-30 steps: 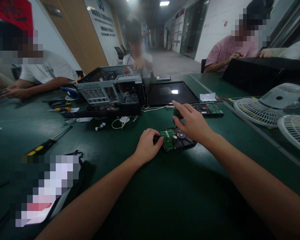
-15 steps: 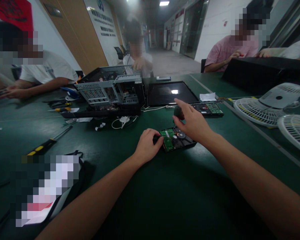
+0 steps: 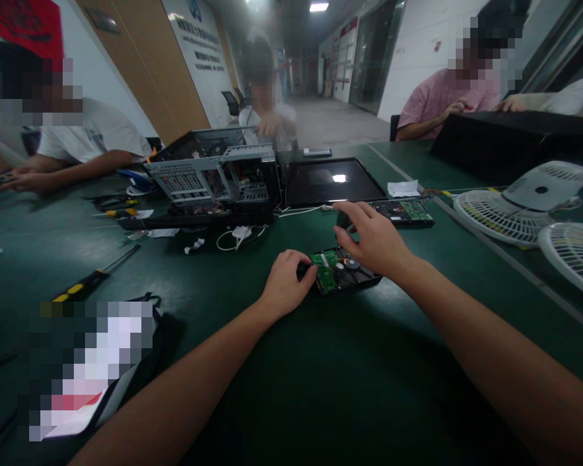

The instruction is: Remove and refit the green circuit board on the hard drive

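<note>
A hard drive [image 3: 326,272] lies on the green table with its green circuit board and round motor hub facing up. At its left end, my left hand [image 3: 289,281] is closed, thumb and fingers on the edge. Above the drive's far right part, my right hand [image 3: 376,236] curls round the dark handle of a screwdriver [image 3: 342,217]. Its shaft and tip are mostly hidden, so I cannot tell whether it touches a screw.
An opened computer case [image 3: 218,178] stands beyond my hands, beside a flat black panel [image 3: 328,181]. A second hard drive [image 3: 408,213] lies behind my right hand. White fan grilles [image 3: 495,217] are at right; a yellow-black screwdriver [image 3: 85,285] is at left. Several people sit around.
My right index finger has come down from a raised position and bends over the screwdriver handle. My left hand and the hard drive stay in place.
</note>
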Available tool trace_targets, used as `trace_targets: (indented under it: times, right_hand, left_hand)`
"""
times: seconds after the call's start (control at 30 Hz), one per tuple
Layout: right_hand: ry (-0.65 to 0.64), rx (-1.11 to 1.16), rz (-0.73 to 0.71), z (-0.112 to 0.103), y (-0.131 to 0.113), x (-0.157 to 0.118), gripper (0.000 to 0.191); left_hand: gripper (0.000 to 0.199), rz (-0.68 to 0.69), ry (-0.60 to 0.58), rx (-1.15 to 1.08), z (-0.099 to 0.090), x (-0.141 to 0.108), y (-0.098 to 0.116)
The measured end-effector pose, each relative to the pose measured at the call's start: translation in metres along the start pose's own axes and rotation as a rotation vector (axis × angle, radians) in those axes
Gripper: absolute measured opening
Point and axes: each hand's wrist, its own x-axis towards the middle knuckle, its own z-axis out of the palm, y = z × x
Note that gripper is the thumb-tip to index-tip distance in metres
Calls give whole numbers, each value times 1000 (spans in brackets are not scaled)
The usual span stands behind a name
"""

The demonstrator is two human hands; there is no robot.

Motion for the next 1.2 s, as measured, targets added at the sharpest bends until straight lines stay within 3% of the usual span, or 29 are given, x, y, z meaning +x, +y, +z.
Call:
trace_targets:
  times: [0.23, 0.43, 0.67, 1.03, 1.2]
  right_hand:
    - [28, 4, 1, 3, 2, 0, 45]
    - [61, 23, 18, 5, 3, 0, 56]
    - [17, -22, 20, 4, 2, 0, 47]
    - [11, -6, -17, 5, 3, -1, 48]
    - [38, 21, 29, 8, 3, -1, 61]
  left_hand:
    - [12, -6, -11, -3, 0, 0, -1]
    - [11, -7, -8, 0, 0, 0, -2]
    - [12, 0, -8, -1, 2, 0, -4]
    - [11, -8, 1, -4, 0, 0, -2]
    - [10, -10, -3, -16, 0, 0, -2]
